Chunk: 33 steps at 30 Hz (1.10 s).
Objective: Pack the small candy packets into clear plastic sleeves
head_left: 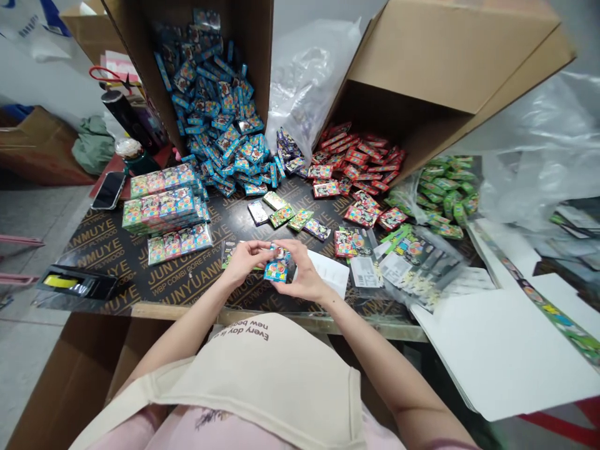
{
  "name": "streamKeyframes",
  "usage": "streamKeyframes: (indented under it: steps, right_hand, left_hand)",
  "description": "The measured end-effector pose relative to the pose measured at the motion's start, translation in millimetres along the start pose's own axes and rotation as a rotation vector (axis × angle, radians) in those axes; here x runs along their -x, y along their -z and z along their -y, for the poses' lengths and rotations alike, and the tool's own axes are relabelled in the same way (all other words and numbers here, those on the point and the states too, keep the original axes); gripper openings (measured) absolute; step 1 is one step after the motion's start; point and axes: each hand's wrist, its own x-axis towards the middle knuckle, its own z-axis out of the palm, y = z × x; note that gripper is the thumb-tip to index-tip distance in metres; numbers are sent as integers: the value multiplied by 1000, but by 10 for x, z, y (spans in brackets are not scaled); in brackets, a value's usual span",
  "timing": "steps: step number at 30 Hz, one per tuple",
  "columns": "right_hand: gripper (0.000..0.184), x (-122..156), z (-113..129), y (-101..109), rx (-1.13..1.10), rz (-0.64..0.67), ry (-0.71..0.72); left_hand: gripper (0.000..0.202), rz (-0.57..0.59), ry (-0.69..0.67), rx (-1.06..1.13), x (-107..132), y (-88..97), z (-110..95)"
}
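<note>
My left hand [244, 260] and my right hand [302, 275] meet just above the near edge of the dark plywood table [117, 262]. Both are closed on a small blue packet [275, 269] held between them, fingers pinching its sides. Flat on the table just beyond my hands are a few loose small packets [288, 216]. A white card [330, 273] sits under my right hand.
A tipped carton spills blue packets [220, 119]; another carton spills red packets [359, 165]. Green packets [445, 190] lie in plastic at the right. Stacked wrapped bundles [164, 209], a phone [109, 190] and a tape dispenser [75, 284] are at the left. White sheets [497, 350] overhang the right.
</note>
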Motion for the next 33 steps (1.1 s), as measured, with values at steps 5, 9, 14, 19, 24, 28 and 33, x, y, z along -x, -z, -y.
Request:
streamKeyframes:
  steps: [5, 9, 14, 19, 24, 28, 33]
  right_hand:
    - [67, 107, -401, 212, 173, -231, -123]
    - [73, 235, -692, 266, 319, -44, -140]
    - [76, 349, -625, 193, 317, 101, -124]
    - [74, 294, -444, 196, 190, 187, -43]
    - [76, 218, -367, 251, 119, 186, -6]
    - [77, 186, -290, 302, 157, 112, -39]
    - [82, 77, -201, 389, 117, 295, 10]
  left_hand:
    - [69, 106, -404, -777, -203, 126, 211]
    - [102, 237, -418, -1234, -325, 100, 373]
    - [107, 192, -519, -1259, -279, 129, 361]
    - [118, 197, -592, -1184, -125, 187, 243]
    - [117, 189, -565, -1059, -10, 241, 193]
    - [116, 148, -506, -1021, 38, 331, 128]
    - [117, 187, -531, -1049, 76, 378, 71]
